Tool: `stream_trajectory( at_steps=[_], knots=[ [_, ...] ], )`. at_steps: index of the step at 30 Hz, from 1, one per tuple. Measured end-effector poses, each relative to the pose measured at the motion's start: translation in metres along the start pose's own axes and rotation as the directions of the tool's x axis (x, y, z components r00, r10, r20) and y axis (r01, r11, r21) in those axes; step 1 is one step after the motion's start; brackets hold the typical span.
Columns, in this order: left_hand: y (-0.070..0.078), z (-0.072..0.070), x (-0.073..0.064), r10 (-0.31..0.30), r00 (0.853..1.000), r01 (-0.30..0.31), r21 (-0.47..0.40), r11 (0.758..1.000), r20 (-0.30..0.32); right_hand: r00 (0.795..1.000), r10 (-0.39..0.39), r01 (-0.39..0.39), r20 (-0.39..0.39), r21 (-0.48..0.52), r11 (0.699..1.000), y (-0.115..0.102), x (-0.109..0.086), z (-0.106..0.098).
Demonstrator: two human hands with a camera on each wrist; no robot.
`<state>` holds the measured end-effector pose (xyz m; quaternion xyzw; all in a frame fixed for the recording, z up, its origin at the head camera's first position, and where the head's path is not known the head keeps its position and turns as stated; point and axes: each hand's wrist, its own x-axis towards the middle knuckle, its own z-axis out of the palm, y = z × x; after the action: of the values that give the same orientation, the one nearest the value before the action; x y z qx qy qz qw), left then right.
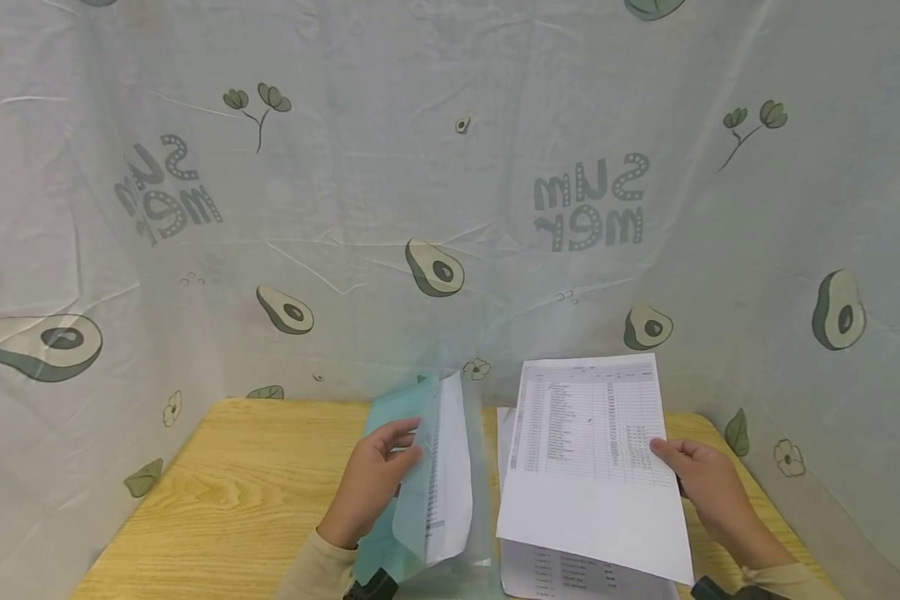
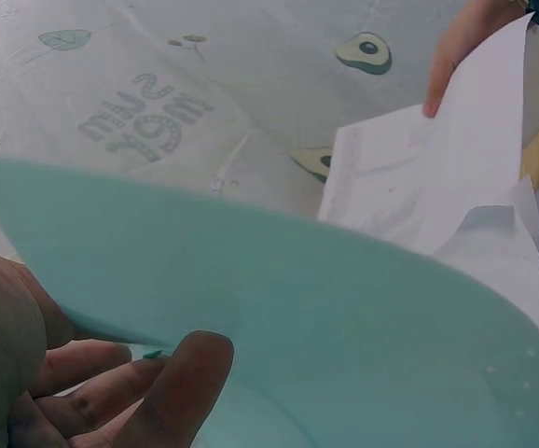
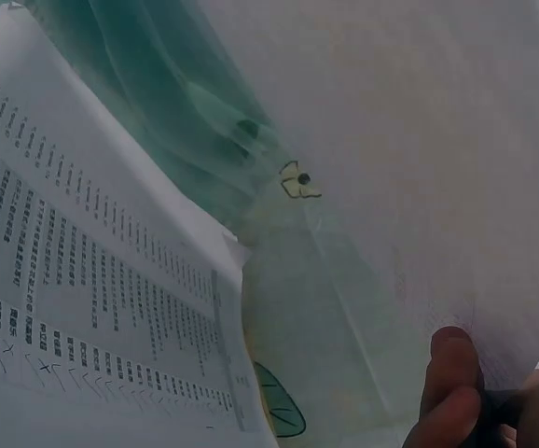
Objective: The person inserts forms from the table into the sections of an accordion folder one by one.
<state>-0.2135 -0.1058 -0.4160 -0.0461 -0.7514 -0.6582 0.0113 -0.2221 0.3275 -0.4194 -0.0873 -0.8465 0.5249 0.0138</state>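
Observation:
My left hand (image 1: 378, 483) pinches the raised cover of a teal plastic folder (image 1: 386, 408), which bends across most of the left wrist view. Inside the folder stands a curved white printed sheet (image 1: 453, 492). On the other side, my right hand (image 1: 712, 492) grips a printed paper sheet (image 1: 585, 508) by its right edge, thumb on the front. That sheet carries a table of small text and tilts up toward me. Its pale back (image 3: 391, 112) fills the upper right of the right wrist view. Beneath it lie more printed papers (image 1: 570, 571), mostly hidden.
A wood-grain table (image 1: 255, 483) extends under the folder and papers. Behind and around it hangs a pale curtain (image 1: 360, 192) with avocados, leaves and lettering; the raised sheet's top overlaps it in the head view. Dark wrist straps (image 1: 375, 585) show at the lower edge.

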Motion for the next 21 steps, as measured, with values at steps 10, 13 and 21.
stream_trajectory(
  at_steps=[10, 13, 21],
  knots=[
    [0.000, 0.001, -0.001, 0.007, 1.000, -0.007, -0.019, 1.000, -0.008, 1.000, -0.006, 0.006, -0.007, 0.021, 1.000, -0.006, 0.000, 0.005],
    [0.001, 0.001, -0.002, 0.008, 1.000, -0.008, -0.023, 1.000, -0.004, 1.000, -0.015, 0.016, -0.011, 0.049, 0.999, -0.008, 0.000, 0.009],
    [0.001, 0.001, -0.001, 0.008, 1.000, -0.008, -0.021, 1.000, -0.003, 1.000, -0.019, 0.019, 0.004, 0.089, 0.996, -0.013, -0.003, 0.026]
  ],
)
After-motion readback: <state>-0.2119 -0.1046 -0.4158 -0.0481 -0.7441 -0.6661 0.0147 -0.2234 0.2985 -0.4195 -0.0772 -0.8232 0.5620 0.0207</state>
